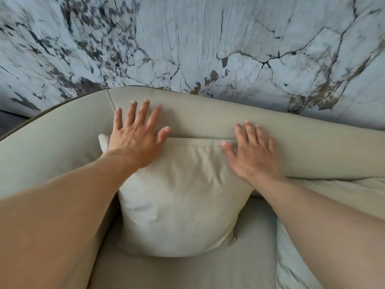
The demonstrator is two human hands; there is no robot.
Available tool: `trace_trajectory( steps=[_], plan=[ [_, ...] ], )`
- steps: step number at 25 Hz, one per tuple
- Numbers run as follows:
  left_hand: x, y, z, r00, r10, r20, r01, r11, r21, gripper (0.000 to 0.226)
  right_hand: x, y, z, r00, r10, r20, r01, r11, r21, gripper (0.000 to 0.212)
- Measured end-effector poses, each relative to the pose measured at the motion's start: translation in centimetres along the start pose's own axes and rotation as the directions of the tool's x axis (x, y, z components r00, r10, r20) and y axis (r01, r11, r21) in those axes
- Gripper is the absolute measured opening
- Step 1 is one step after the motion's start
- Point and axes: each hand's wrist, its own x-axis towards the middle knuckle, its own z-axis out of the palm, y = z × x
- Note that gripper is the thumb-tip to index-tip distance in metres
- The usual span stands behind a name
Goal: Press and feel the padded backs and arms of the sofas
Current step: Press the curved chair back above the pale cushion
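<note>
A beige padded sofa back curves across the middle of the view, just below a marble wall. My left hand lies flat on it with fingers spread, palm resting partly on the top left corner of a cream cushion. My right hand is also flat and spread, pressed on the sofa back at the cushion's top right corner. Neither hand holds anything. The cushion leans upright against the back between my forearms.
A white marble wall with dark veins rises behind the sofa. The sofa seat stretches below the cushion. A second pale cushion lies at the lower right under my right forearm. A seam runs down the back on the left.
</note>
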Motion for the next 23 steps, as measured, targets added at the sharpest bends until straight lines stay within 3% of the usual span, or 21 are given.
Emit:
trace_trajectory(
  steps=[5,8,11,23],
  plan=[
    [2.9,1.1,3.3,0.992,0.047,-0.113,-0.044,0.999,0.022,0.069,3.2,-0.4,3.8,0.988,0.067,-0.136,-0.058,0.996,0.067,0.072],
    [4.0,1.3,5.4,0.969,0.050,-0.243,-0.033,0.997,0.072,0.070,4.4,-1.3,6.8,0.937,0.101,-0.334,-0.073,0.993,0.097,0.073],
    [5.3,1.1,6.0,0.956,0.052,-0.289,-0.038,0.998,0.053,0.071,5.5,-1.5,7.7,0.893,0.127,-0.432,-0.073,0.988,0.138,0.071],
    [8.4,0.8,6.5,0.945,0.070,-0.319,-0.049,0.996,0.073,0.072,8.4,-1.8,8.2,0.847,0.158,-0.508,-0.086,0.983,0.161,0.070]
  ],
)
